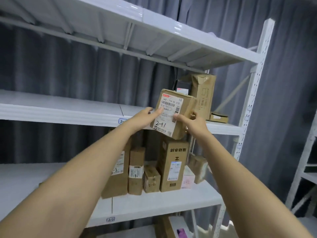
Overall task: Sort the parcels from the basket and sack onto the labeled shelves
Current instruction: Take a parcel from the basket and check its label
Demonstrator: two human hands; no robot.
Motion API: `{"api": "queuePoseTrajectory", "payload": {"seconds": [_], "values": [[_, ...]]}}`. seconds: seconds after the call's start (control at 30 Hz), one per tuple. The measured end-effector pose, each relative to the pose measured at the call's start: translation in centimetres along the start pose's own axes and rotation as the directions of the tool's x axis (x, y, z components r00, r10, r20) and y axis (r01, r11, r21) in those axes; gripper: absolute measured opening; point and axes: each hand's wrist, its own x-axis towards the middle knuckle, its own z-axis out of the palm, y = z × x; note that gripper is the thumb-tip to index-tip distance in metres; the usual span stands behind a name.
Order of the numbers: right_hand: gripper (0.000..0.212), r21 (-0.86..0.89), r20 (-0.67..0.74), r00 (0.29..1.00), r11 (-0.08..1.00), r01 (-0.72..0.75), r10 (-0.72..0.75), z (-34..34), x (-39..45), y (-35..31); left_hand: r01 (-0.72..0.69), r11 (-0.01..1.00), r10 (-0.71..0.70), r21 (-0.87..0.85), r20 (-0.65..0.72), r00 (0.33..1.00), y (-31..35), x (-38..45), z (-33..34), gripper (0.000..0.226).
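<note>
I see both sets of fingers clamped on one cardboard parcel [173, 114] marked 2-41: my left hand [145, 117] lies along its labelled face with the thumb [158, 112] on the label, my right hand [190, 120] pinches its right edge, and the parcel sits tilted at the front lip of the middle shelf [60, 109]. Behind it on that shelf stand a tall brown parcel [203, 95], a dark box [182, 87] and a flat box [218, 117]. On the lower shelf [154, 203] I count about six parcels crowded under my arms, a tall carton [173, 165] directly beneath, with grey curtains [51, 66] behind.
</note>
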Motion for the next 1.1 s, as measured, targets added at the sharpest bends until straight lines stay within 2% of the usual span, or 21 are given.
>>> {"api": "queuePoseTrajectory", "payload": {"seconds": [0.13,0.2,0.37,0.5,0.6,0.77,0.83,0.93,1.03,1.1], "values": [[0.056,0.106,0.134,0.989,0.993,0.053,-0.067,-0.2,3.7,-1.1,-0.045,0.991,0.05,-0.123,0.036,0.998,1.5,3.7,-1.6,0.066],[0.044,0.15,0.175,0.981,0.987,0.061,-0.087,0.0,5.2,-1.4,-0.035,0.989,0.047,-0.141,0.082,0.996,1.9,5.1,-2.2,0.06],[0.046,0.16,0.256,0.96,0.984,0.073,-0.113,1.0,8.8,-1.1,-0.035,0.997,0.046,-0.074,0.16,0.986,1.6,8.3,-2.9,0.052],[0.039,0.173,0.326,0.935,0.981,0.089,-0.142,1.6,11.4,-0.8,-0.033,0.992,0.048,-0.123,0.123,0.991,0.5,10.8,-3.2,0.065],[0.034,0.177,0.33,0.93,0.978,0.109,-0.164,1.8,12.7,0.0,-0.05,0.994,0.059,-0.096,0.099,0.993,-0.2,12.4,-2.5,0.072],[0.035,0.216,0.254,0.955,0.971,0.099,-0.153,1.6,14.7,2.0,-0.068,0.997,0.066,-0.022,-0.05,0.997,-1.3,15.0,-1.5,0.094],[0.038,0.213,0.183,0.975,0.974,0.084,-0.124,1.3,15.6,2.8,-0.068,0.998,0.069,0.017,-0.103,0.992,-1.5,15.6,-1.1,0.106],[0.029,0.199,0.065,0.991,0.975,0.102,-0.117,0.6,17.7,4.2,-0.045,0.994,0.062,0.101,-0.169,0.984,-1.7,16.7,-0.1,0.127],[0.024,0.193,0.023,0.991,0.973,0.127,-0.134,-0.2,19.3,4.9,0.019,0.978,0.03,0.208,-0.231,0.973,-1.6,17.2,1.6,0.118],[0.03,0.175,0.012,0.99,0.975,0.135,-0.14,-0.9,20.4,5.4,0.056,0.972,0.008,0.229,-0.269,0.963,-1.9,18.0,2.9,0.11]]}}
